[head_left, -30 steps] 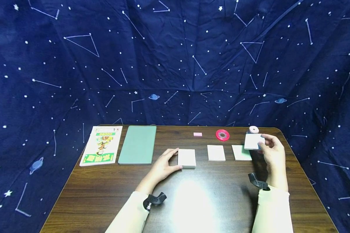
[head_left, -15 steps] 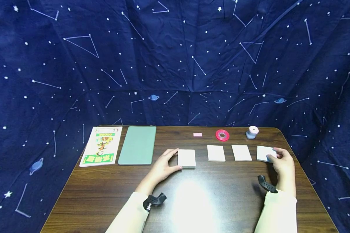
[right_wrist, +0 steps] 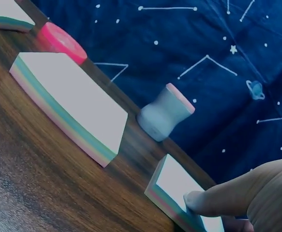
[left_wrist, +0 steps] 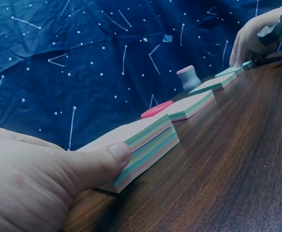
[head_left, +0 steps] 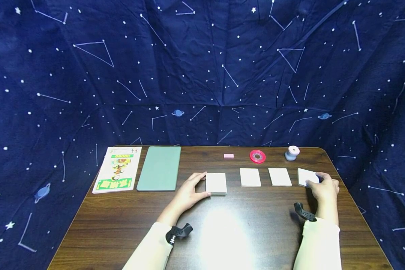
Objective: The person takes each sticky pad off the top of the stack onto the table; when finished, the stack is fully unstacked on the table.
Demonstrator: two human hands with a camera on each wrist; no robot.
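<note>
Thumb and fingers of my left hand grip the left side of a stack of note pads. In the left wrist view, the stack shows coloured page edges and a seam between two pads, with the thumb against its near side. At the far right, my right hand holds a note pad low at the table, slightly turned. The right wrist view shows the thumb lying on that pad's white top; the other fingers are mostly hidden. Between the hands lie two more note pads, a left one and a right one.
Behind the pads are a pink eraser-like block, a red ring-shaped disc and a pale waisted spool-like object. A green notebook and a printed booklet lie at the left. A starry cloth hangs behind the table.
My right hand has carried its pad rightward and down from above the neighbouring pad to the row's right end, then shifted slightly left. The left hand has stayed put.
</note>
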